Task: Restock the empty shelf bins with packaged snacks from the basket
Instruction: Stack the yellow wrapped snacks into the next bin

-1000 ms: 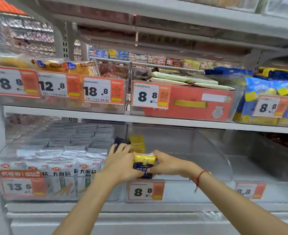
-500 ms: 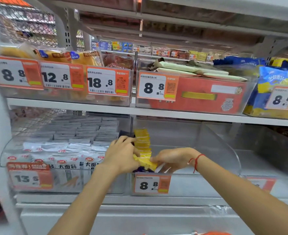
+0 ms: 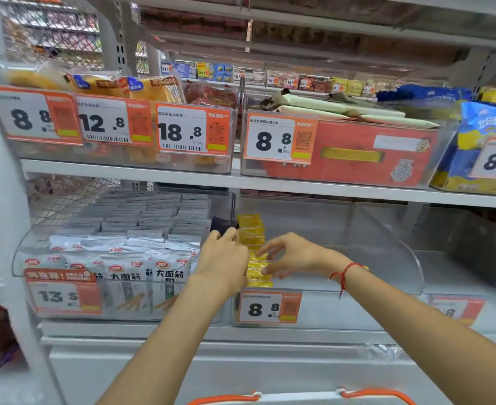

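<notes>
Hands work at the front of a clear bin (image 3: 387,244) on the lower shelf (image 3: 182,331), where a row of yellow packs (image 3: 251,229) stands along the bin's left wall, running from the back to the front lip. The left hand (image 3: 226,258) rests against the left side of the row, fingers bent over the pack tops; whether they pinch a pack I cannot tell. The right hand (image 3: 290,255) hovers at the row's right side, fingers spread and loosely curved, tips touching or just beside the front packs, gripping nothing that I can see. A red cord (image 3: 343,273) circles the right wrist. The rest of that bin, to the right of the row, holds no packs. A price tag (image 3: 267,308) reading 8.8 hangs on its front.

Just left, a neighbouring bin (image 3: 36,252) is packed with silver pouches (image 3: 141,244) and carries a 13.5 tag (image 3: 62,296). On the upper shelf (image 3: 235,179) sit bread bags (image 3: 100,83) behind tags of 8.8, 12.8 and 18.8, a red carton (image 3: 357,159) in a clear bin, and blue-and-yellow bags (image 3: 480,135) at far right. At the bottom edge, orange handles (image 3: 372,394) of a basket show.
</notes>
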